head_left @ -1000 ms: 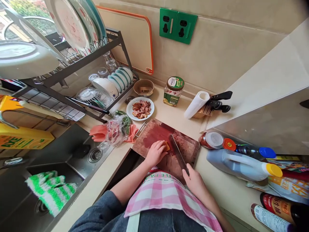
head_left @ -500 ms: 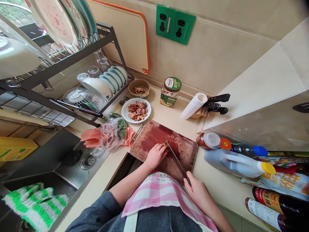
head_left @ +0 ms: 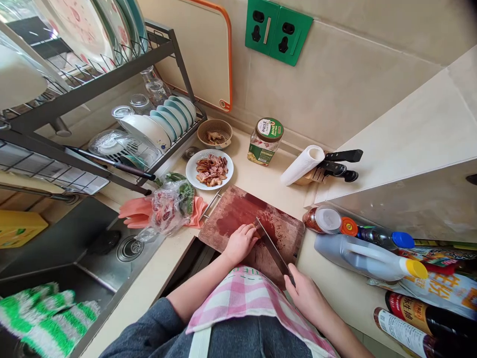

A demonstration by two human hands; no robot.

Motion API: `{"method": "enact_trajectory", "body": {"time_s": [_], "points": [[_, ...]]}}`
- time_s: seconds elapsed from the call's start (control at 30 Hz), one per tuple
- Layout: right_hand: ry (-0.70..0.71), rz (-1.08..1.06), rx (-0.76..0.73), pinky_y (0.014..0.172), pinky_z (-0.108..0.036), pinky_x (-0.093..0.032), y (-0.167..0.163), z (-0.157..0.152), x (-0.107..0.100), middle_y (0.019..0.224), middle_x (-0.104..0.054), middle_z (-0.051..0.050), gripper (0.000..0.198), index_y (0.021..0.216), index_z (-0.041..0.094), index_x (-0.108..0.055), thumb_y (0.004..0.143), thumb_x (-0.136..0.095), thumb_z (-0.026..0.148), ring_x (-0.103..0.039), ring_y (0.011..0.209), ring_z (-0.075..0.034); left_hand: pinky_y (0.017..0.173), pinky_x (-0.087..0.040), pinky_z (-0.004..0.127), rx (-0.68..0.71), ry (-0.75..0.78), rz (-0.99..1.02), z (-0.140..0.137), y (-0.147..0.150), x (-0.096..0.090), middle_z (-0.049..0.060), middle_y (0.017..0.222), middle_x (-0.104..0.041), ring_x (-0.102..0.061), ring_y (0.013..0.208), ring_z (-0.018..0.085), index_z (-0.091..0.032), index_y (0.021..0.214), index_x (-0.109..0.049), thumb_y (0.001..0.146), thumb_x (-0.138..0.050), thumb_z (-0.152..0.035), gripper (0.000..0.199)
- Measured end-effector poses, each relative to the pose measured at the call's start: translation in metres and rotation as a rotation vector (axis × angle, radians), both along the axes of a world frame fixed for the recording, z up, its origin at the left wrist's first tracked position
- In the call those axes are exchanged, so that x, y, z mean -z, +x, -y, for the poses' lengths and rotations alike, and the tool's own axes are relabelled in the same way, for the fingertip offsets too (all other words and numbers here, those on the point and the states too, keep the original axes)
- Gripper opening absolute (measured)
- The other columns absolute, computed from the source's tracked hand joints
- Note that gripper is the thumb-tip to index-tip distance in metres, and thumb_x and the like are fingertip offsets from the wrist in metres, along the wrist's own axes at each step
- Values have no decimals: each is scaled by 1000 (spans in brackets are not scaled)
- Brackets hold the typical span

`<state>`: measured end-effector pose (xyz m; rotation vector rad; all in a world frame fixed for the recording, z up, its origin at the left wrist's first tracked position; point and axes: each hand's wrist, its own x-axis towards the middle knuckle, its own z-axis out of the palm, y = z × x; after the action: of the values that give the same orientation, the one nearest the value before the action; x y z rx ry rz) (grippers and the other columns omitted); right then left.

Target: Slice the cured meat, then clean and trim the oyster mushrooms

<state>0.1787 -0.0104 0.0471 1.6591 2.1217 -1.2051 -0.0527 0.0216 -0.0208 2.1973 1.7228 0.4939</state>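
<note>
My right hand (head_left: 304, 289) is closed round the handle of a kitchen knife (head_left: 274, 251), whose blade slants up and left across the dark reddish chopping board (head_left: 231, 216). My left hand (head_left: 241, 242) presses down on the board, fingers bunched over a small yellow-brown piece (head_left: 255, 225) that looks like ginger. Most of that piece is hidden under the fingertips, right beside the blade near its tip. Wet patches and a few dark crumbs show on the board. Behind it, a white plate (head_left: 190, 175) carries sliced brownish meat (head_left: 211, 170).
Beyond the plate sits a small brown colander (head_left: 203, 139) with knobbly pieces inside. A lidded jar (head_left: 265, 141), paper roll (head_left: 303, 164) and knife block (head_left: 316, 174) line the wall. Bottles (head_left: 368, 256) crowd the right; a bagged item (head_left: 167, 209), dish rack (head_left: 171, 134) and sink (head_left: 112, 278) lie left.
The view has shifted slightly. Both hands stay nearly in place, with the blade still against the small piece under my left fingers.
</note>
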Motion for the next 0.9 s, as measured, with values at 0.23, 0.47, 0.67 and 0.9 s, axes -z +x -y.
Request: {"method": "enact_trajectory", "body": {"time_s": [0.23,0.47,0.67,0.9], "points": [[54,68,-81,54,-24,-27,-51,-36,13,72,-64,-5,17,92,18,-48,90,-32,24,-60,66,-16,90,-49,35,-33,-26,34,-1,0,2,9,109,-63,-57,101,20,-16,106,-58,85,-50,-29,26],[136,64,-73,55,-24,-27,-64,-45,30,73,-65,-5,16,93,18,-48,90,-34,25,-61,66,-16,88,-50,34,-38,37,17,5,-2,1,9,107,-62,-56,102,20,-17,100,-59,86,-48,-31,22],[98,0,11,54,-24,-31,-10,-6,30,70,-63,-5,27,93,18,-51,90,-28,30,-59,64,-17,88,-47,41,-26,-16,-26,10,-3,-6,10,110,-57,-52,104,24,-18,102,-56,81,-57,-31,25],[85,0,40,52,-24,-31,-9,5,10,70,-63,-6,29,92,19,-52,89,-26,32,-61,64,-18,84,-48,36,-15,-23,-79,11,-4,-2,8,108,-56,-52,99,22,-21,100,-57,82,-54,-29,19]]}}
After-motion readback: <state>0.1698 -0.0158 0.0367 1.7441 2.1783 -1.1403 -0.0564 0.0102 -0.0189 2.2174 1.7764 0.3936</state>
